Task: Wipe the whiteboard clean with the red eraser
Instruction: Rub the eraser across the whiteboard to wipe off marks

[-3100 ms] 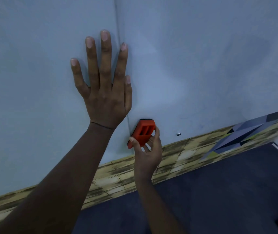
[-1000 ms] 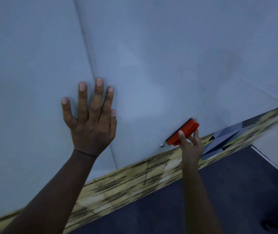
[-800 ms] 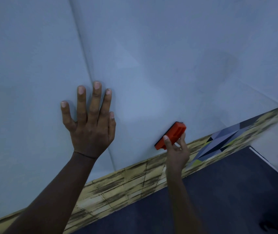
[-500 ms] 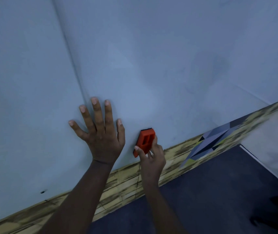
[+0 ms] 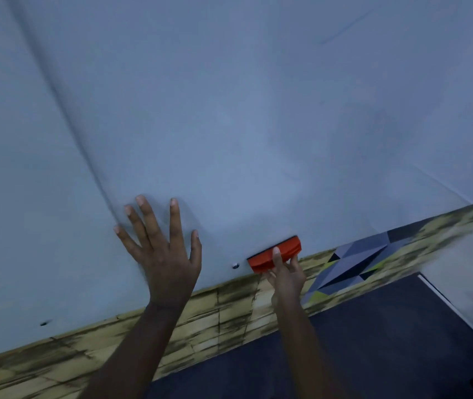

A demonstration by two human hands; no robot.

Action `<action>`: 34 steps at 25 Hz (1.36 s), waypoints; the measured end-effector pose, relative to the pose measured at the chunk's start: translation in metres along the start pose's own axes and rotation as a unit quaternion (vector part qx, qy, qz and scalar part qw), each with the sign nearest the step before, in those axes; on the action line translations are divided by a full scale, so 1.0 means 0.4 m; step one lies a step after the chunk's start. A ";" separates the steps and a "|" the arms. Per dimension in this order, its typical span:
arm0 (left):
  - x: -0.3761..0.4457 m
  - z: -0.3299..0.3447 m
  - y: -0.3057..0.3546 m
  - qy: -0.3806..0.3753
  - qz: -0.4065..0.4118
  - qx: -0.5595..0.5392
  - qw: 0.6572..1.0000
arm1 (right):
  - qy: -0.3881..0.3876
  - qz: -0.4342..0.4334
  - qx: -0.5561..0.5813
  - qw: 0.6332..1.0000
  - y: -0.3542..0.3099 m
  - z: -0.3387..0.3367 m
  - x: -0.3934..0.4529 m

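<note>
The whiteboard (image 5: pixel 258 110) fills most of the view, pale and plain, with a vertical seam on its left part. My right hand (image 5: pixel 285 273) pinches the red eraser (image 5: pixel 275 254), thumb across its back, and holds it flat against the board just above the bottom edge. Left of the eraser, my left hand (image 5: pixel 163 251) presses flat on the board with its fingers spread and straight. Faint smudges show on the board at the upper right.
A small screw head (image 5: pixel 235 265) sits in the board just left of the eraser. Below the board runs a yellowish brick-pattern strip (image 5: pixel 223 309) with a grey geometric patch (image 5: pixel 353 263). A dark floor (image 5: pixel 373 341) lies beneath, with a white panel (image 5: pixel 465 272) at the right.
My right hand has slid the eraser to the right along the board's bottom edge and turned it lengthwise. My left hand stays flat on the board. The view has shifted.
</note>
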State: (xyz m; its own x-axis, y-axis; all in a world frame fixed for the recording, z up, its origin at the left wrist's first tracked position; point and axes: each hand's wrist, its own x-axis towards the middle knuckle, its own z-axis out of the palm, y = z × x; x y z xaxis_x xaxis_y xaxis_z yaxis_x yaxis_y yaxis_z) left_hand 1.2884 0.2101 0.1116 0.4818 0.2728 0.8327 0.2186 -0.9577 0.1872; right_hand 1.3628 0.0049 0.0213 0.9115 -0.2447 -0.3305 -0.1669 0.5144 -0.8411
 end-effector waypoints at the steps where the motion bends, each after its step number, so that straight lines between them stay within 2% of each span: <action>1: -0.004 -0.002 0.030 -0.004 -0.011 -0.005 1.000 | -0.002 0.007 -0.007 1.000 -0.006 -0.026 0.023; 6: 0.005 0.006 0.153 -0.026 -0.028 -0.018 0.999 | 0.008 0.013 -0.048 0.999 0.030 -0.106 0.107; 10: 0.012 0.008 0.183 0.017 -0.041 -0.007 0.999 | 0.077 -0.098 -0.138 0.983 -0.024 -0.088 0.111; 13: 0.039 -0.010 0.185 0.036 -0.038 -0.006 0.999 | 0.053 -0.201 -0.193 0.959 -0.089 -0.076 0.128; 16: 0.078 -0.025 0.177 0.048 -0.015 -0.006 0.999 | 0.010 -0.367 -0.280 0.887 -0.148 -0.069 0.149; 18: 0.116 -0.039 0.166 0.064 -0.002 -0.009 0.998 | -0.003 -0.437 -0.335 0.834 -0.161 -0.046 0.137; 20: 0.166 -0.052 0.155 0.093 0.004 -0.009 0.996 | -0.035 -0.484 -0.394 0.781 -0.163 -0.009 0.099; 25: 0.268 -0.070 0.131 0.152 0.015 0.006 0.988 | -0.108 -0.582 -0.531 0.606 -0.091 0.031 0.022; 27: 0.292 -0.072 0.132 0.171 0.038 0.014 0.984 | -0.127 -0.599 -0.554 0.563 -0.087 0.022 0.016; 29: 0.319 -0.071 0.124 0.190 0.057 0.019 0.980 | -0.134 -0.611 -0.537 0.567 -0.133 0.027 0.022; 30: 0.330 -0.067 0.114 0.192 0.064 0.022 0.979 | -0.125 -0.610 -0.517 0.587 -0.169 0.035 0.028; 32: 0.343 -0.053 0.088 0.187 0.085 0.044 0.978 | -0.078 -0.582 -0.463 0.664 -0.256 0.052 0.053; 34: 0.345 -0.035 0.066 0.190 0.106 0.077 0.973 | -0.016 -0.508 -0.379 0.773 -0.357 0.053 0.091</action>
State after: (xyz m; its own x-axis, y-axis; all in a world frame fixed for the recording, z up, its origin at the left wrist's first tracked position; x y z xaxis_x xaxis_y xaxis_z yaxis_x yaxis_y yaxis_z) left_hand 1.3490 0.2211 0.2389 0.1879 -0.0117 0.9821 0.2863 -0.9558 -0.0662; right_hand 1.4279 -0.0600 0.1386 0.7231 -0.1802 0.6669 0.4804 -0.5625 -0.6729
